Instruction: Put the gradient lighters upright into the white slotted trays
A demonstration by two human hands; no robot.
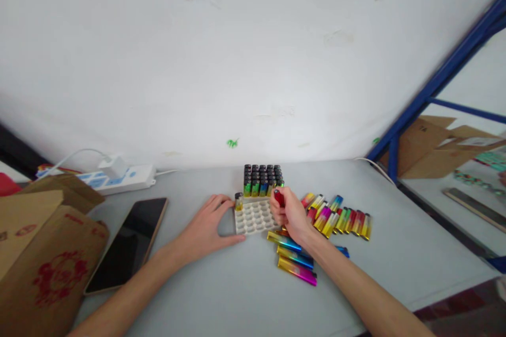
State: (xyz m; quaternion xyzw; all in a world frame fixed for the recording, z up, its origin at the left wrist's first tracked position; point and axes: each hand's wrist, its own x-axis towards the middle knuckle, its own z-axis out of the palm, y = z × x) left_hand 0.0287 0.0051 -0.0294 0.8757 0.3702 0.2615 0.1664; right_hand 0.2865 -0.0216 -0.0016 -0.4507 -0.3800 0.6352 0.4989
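Observation:
My right hand (pixel 290 213) is closed around a red lighter (pixel 279 198), held over the right side of a white tray (pixel 253 219) with rows of holes. At the tray's left edge rests my left hand (pixel 209 226), thumb and fingers spread apart, the fingertips beside one lighter (pixel 239 201) that stands in the back left corner hole. Behind the tray, a block of upright lighters (pixel 261 181) with black tops stands in rows. Loose shiny lighters (pixel 326 218) in gold, red, pink and blue lie to the right, and others (pixel 294 257) lie below my right wrist.
A phone (pixel 128 242) lies on the grey table (pixel 221 295) at left, with a brown paper bag (pixel 67 258) beside it. Behind is a white power strip (pixel 128 179) with a plugged-in charger. A blue metal frame (pixel 419 95) and cardboard box (pixel 430 147) are at right.

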